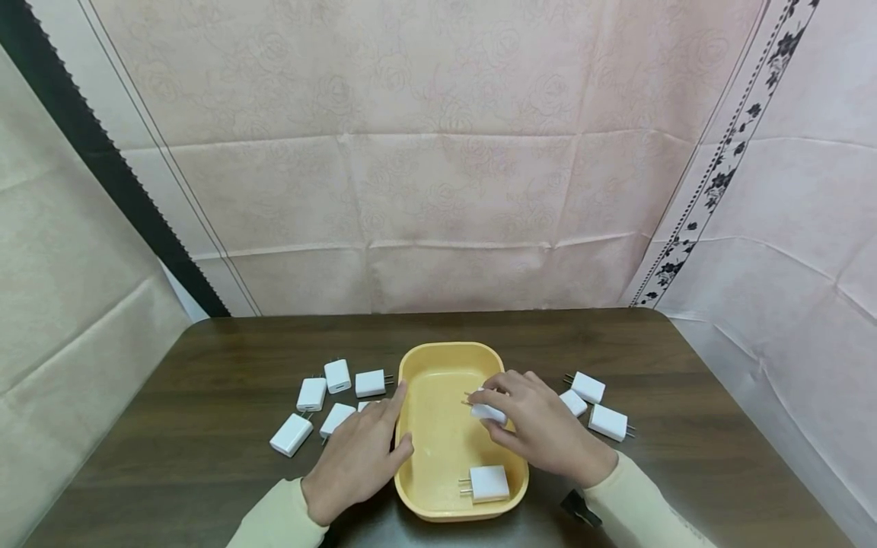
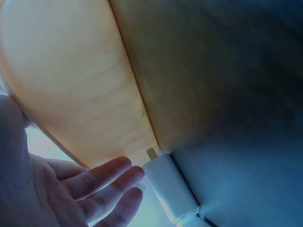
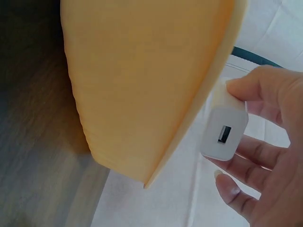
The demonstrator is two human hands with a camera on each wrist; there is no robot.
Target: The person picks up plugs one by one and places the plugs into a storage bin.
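Note:
A yellow plastic tub [image 1: 438,457] stands in the middle of the dark wooden table. Over its right side my right hand [image 1: 541,422] pinches a white USB charger [image 3: 225,132] between thumb and fingers; the USB port shows in the right wrist view. Another charger [image 1: 489,483] lies inside the tub near the front, prongs to the left. My left hand [image 1: 366,449] rests at the tub's left rim with extended fingers, index along the edge. In the left wrist view a charger [image 2: 170,187] lies close to those fingertips, outside the tub.
Left of the tub lie several white chargers [image 1: 291,434], some partly behind the left hand. To the right are three more chargers [image 1: 608,422] by the right wrist. A small black object [image 1: 581,508] shows under the right sleeve. Pale patterned cloth [image 1: 438,190] hangs behind the table.

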